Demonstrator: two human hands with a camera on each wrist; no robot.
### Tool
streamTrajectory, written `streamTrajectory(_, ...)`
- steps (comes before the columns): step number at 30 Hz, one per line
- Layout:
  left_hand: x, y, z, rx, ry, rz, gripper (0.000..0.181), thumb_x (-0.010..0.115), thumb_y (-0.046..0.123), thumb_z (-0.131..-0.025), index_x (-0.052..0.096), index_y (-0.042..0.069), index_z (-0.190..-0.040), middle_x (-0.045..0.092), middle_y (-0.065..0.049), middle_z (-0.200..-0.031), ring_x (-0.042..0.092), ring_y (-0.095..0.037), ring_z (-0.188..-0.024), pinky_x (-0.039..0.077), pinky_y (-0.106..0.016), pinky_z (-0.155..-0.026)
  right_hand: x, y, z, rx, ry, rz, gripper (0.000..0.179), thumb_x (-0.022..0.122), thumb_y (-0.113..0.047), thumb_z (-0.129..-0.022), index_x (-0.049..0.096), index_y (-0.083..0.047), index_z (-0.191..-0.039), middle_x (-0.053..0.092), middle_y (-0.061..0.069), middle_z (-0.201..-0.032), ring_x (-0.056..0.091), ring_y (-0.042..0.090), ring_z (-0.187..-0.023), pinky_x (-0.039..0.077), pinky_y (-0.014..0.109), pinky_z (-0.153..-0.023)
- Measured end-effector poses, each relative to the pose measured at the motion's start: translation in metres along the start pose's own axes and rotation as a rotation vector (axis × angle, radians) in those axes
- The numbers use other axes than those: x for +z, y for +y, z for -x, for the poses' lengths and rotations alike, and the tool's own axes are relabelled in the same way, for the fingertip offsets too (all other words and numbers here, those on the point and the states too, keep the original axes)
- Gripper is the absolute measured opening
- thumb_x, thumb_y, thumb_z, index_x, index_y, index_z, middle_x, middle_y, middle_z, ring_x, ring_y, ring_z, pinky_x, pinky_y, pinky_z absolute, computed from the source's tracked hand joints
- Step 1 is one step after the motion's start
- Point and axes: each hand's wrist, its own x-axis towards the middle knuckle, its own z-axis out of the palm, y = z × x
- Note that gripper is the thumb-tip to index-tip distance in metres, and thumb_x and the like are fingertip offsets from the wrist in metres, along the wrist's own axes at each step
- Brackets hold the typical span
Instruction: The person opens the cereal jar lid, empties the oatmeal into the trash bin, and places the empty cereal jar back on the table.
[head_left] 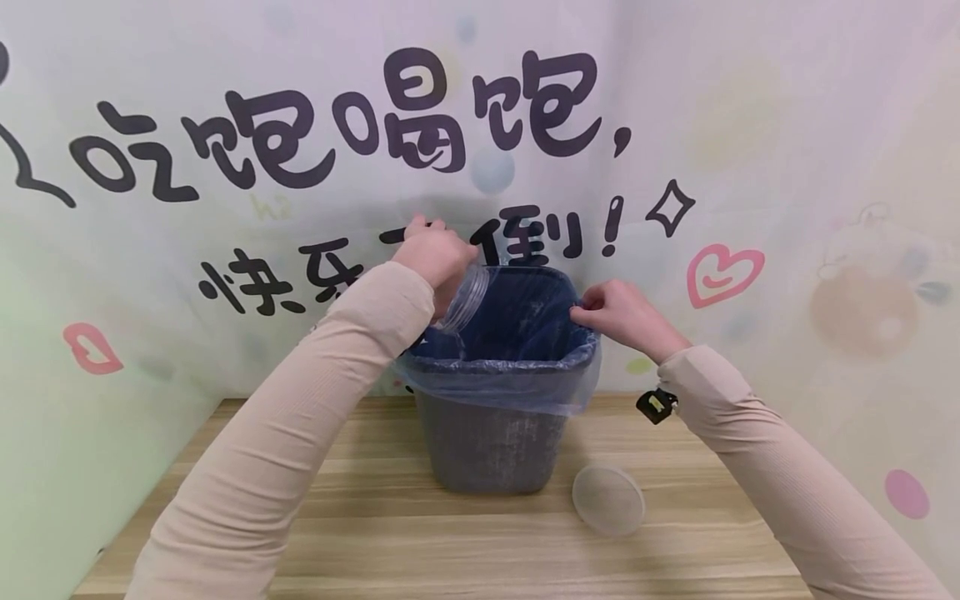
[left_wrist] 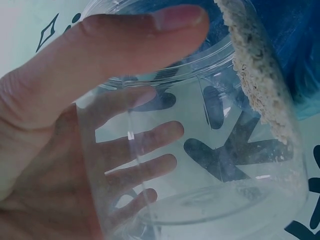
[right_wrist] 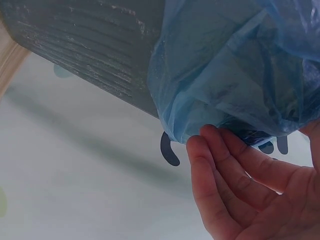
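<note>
A grey bin (head_left: 491, 454) stands on the table, lined with a blue plastic bag (head_left: 517, 390) folded over its rim. My left hand (head_left: 437, 257) grips a clear jar (head_left: 471, 298) tipped over the bin's left side, its mouth towards the opening. Seen from the left wrist, the thumb lies across the jar's threaded neck and the fingers show through its wall. Pale, coarse grains (left_wrist: 260, 80) lie in a layer along one side of the jar, reaching its mouth. On the bin's right, my right hand (head_left: 626, 315) holds the bag (right_wrist: 215, 80) at the rim between thumb and fingers.
A round, translucent lid (head_left: 609, 500) lies flat on the wooden table (head_left: 390, 542), right of the bin's base. Close behind the bin hangs a printed backdrop (head_left: 660, 108) with black characters and pink hearts. A small black device (head_left: 657, 406) sits at the right wrist.
</note>
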Motion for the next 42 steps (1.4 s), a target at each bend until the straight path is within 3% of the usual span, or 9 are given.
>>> streamTrajectory(19,0.0001,0.0041,-0.005,-0.015,-0.018,-0.01,0.081,0.075,0.021,-0.078,0.036,0.022,-0.148,0.045,-0.008,-0.14,0.033,-0.032,-0.117,0.021,-0.047,-0.101,0.0011,0.0014,-0.0001,0.004,-0.001,-0.007,0.027,0.059,-0.021,-0.089,0.054,-0.009,-0.065,0.047,-0.001,-0.059,0.042,0.016,-0.056,0.034,0.031,-0.056)
streamTrajectory(26,-0.0001,0.0041,-0.0054,-0.02,-0.015,-0.009,0.088,0.077,0.022,-0.077,0.031,0.022,-0.151,0.043,-0.008,-0.142,0.033,-0.032,-0.118,0.021,-0.047,-0.101,0.0008,0.002,-0.0011,0.008,-0.003,-0.008,0.027,0.059,-0.021,-0.089,0.054,-0.008,-0.065,0.047,-0.001,-0.059,0.042,0.017,-0.056,0.034,0.031,-0.056)
streamTrajectory(42,0.0013,0.004,-0.0048,-0.009,0.015,-0.001,0.083,0.079,0.02,-0.075,0.038,0.021,-0.147,0.046,-0.008,-0.14,0.034,-0.032,-0.118,0.022,-0.047,-0.101,-0.0003,0.0005,0.0005,-0.006,-0.001,-0.006,0.027,0.06,-0.021,-0.089,0.056,-0.008,-0.066,0.047,-0.001,-0.059,0.042,0.016,-0.056,0.034,0.031,-0.056)
